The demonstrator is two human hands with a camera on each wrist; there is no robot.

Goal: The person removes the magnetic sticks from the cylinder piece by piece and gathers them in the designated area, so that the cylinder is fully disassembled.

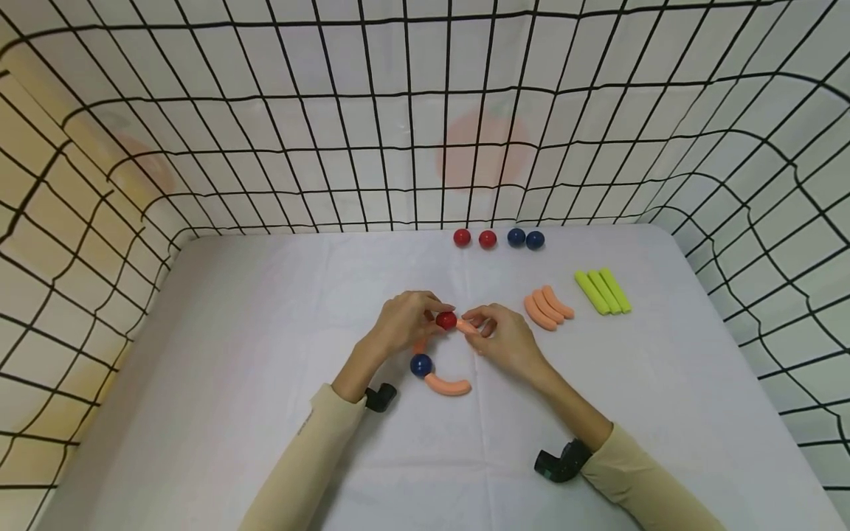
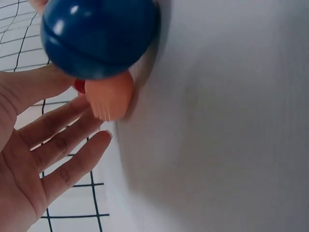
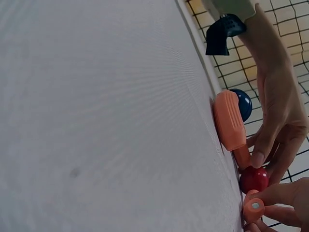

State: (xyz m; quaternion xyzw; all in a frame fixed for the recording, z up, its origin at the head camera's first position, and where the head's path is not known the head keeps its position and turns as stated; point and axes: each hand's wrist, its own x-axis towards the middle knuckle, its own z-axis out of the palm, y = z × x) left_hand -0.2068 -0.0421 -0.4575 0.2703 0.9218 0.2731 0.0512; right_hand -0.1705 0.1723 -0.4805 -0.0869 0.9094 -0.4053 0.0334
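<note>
In the head view my left hand (image 1: 403,322) pinches a glossy red ball (image 1: 446,321) between thumb and fingers. My right hand (image 1: 510,341) holds a short curved orange stick (image 1: 468,327) whose end meets the ball's right side. In the right wrist view a small silvery disc shows in the free end of this orange stick (image 3: 254,210). Nearer the body, a dark blue ball (image 1: 421,365) joins two more curved orange sticks. One stick (image 1: 448,386) bends out to the right on the cloth; the other (image 1: 420,345) runs up towards the left hand, which partly hides it.
Along the back lie two red balls (image 1: 488,239) and two blue balls (image 1: 534,240). Several curved orange sticks (image 1: 548,307) and straight lime-green sticks (image 1: 602,291) are grouped at right. A black wire grid (image 1: 412,144) surrounds the white-covered table (image 1: 252,317) at the back and sides.
</note>
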